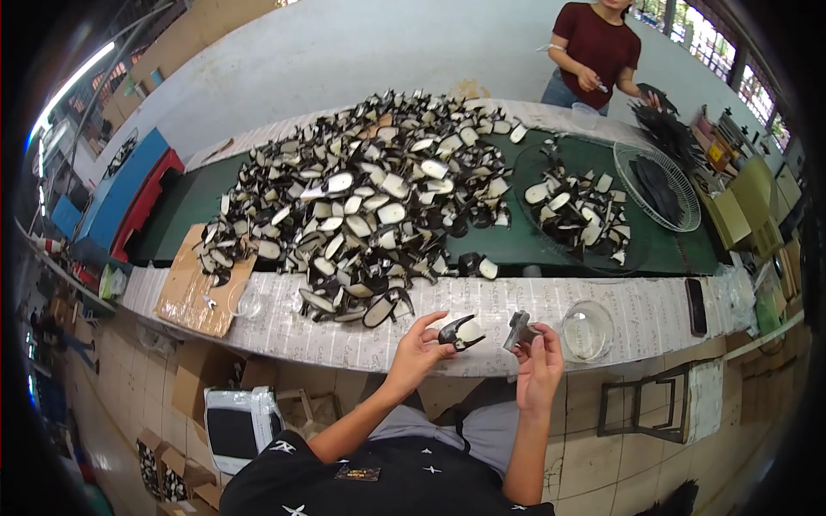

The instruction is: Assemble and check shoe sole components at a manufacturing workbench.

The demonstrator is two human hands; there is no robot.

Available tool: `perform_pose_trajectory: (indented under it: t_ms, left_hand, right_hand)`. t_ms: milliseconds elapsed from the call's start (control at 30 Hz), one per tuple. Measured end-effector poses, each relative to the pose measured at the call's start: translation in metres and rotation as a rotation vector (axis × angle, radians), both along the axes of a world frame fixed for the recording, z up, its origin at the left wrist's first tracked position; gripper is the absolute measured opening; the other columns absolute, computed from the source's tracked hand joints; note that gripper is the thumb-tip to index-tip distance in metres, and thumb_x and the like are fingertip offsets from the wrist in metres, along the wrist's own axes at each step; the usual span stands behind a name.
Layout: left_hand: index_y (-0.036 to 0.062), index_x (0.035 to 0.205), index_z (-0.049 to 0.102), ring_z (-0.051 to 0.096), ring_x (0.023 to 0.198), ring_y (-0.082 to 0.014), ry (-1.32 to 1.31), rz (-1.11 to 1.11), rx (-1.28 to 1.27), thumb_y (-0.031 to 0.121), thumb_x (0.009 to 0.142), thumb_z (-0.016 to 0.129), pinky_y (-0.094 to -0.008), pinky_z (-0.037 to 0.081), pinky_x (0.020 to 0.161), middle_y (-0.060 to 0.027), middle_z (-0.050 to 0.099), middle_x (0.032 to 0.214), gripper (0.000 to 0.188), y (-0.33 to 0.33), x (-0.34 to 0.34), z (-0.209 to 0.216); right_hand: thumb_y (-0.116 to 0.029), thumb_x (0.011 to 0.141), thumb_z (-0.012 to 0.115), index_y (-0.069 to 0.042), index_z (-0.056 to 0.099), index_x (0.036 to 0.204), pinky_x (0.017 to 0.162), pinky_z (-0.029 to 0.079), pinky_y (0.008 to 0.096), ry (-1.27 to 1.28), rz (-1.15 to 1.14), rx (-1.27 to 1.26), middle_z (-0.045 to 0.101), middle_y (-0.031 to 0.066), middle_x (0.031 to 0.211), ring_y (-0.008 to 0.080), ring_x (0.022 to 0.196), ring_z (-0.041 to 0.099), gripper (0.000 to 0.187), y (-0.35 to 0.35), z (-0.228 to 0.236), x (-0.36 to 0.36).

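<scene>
Piece of black moulding with cream lining, pinched between curled thumb and fingers of the left hand, above a paper-covered table. Right hand, likewise closed, grips a grey clip-like object (perhaps metal) near a clear tub. Behind, a heap of similar pieces.

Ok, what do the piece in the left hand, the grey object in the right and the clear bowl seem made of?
Held piece: perhaps leather or plastic; the black part has some shine, the cream face looks matte. Grey object: probably metal, from its dull grey sheen. Clear bowl: likely plastic, possibly glass; see-through, with glints.
</scene>
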State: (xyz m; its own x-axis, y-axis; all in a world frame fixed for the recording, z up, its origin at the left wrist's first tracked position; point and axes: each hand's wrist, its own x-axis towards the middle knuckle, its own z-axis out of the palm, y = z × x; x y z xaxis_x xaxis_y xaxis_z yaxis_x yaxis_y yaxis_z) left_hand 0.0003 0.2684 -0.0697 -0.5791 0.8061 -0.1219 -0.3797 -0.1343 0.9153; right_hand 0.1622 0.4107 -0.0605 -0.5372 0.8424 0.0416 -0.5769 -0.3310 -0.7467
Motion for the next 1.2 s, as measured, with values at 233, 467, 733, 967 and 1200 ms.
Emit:
perform_pose_trajectory:
  t_ms: [233,467,733,967,1200]
  left_hand:
    - [-0.0018,0.121,0.062,0.064,0.094,-0.0114,-0.124,-0.108,0.015,0.005,0.087,0.072,-0.0251,0.052,0.085,-0.0065,0.067,0.110,0.036,-0.009,0.001,0.001]
    - [-0.0011,0.118,0.064,0.065,0.091,-0.0115,-0.190,-0.154,-0.003,0.010,0.086,0.074,-0.0250,0.053,0.081,-0.0050,0.069,0.103,0.035,-0.015,0.002,0.005]
    - [-0.0029,0.119,0.062,0.065,0.092,-0.0133,-0.132,-0.199,0.044,0.009,0.089,0.071,-0.0278,0.055,0.082,-0.0066,0.068,0.105,0.033,-0.019,0.003,0.012]
    - [-0.0031,0.121,0.061,0.066,0.089,-0.0148,-0.147,-0.222,0.030,0.008,0.090,0.070,-0.0280,0.055,0.081,-0.0071,0.067,0.105,0.034,-0.021,0.006,0.013]
    - [-0.0029,0.122,0.059,0.067,0.086,-0.0146,-0.193,-0.219,0.046,0.008,0.091,0.069,-0.0274,0.055,0.079,-0.0065,0.067,0.104,0.035,-0.024,0.006,0.010]
  right_hand:
    - [0.003,0.090,0.062,0.005,0.065,0.111,0.078,0.051,0.0255,-0.503,-0.154,0.635,0.060,0.0117,0.114,0.0156,0.097,0.060,0.021,-0.035,0.035,0.012]
    - [0.006,0.081,0.069,0.000,0.071,0.106,0.068,0.054,0.0285,-0.685,-0.290,1.101,0.059,0.0137,0.112,0.0212,0.088,0.063,0.026,-0.059,0.040,0.017]
    - [0.006,0.079,0.072,-0.001,0.072,0.106,0.063,0.054,0.0285,-0.704,-0.343,1.248,0.059,0.0153,0.110,0.0214,0.081,0.064,0.028,-0.069,0.038,0.010]
    - [0.003,0.082,0.071,-0.001,0.072,0.105,0.068,0.053,0.0290,-0.671,-0.235,0.996,0.062,0.0148,0.107,0.0202,0.082,0.064,0.024,-0.067,0.045,0.012]
    - [0.000,0.087,0.066,0.007,0.068,0.107,0.075,0.049,0.0243,-0.432,-0.014,0.483,0.063,0.0133,0.110,0.0172,0.098,0.060,0.021,-0.062,0.041,0.021]
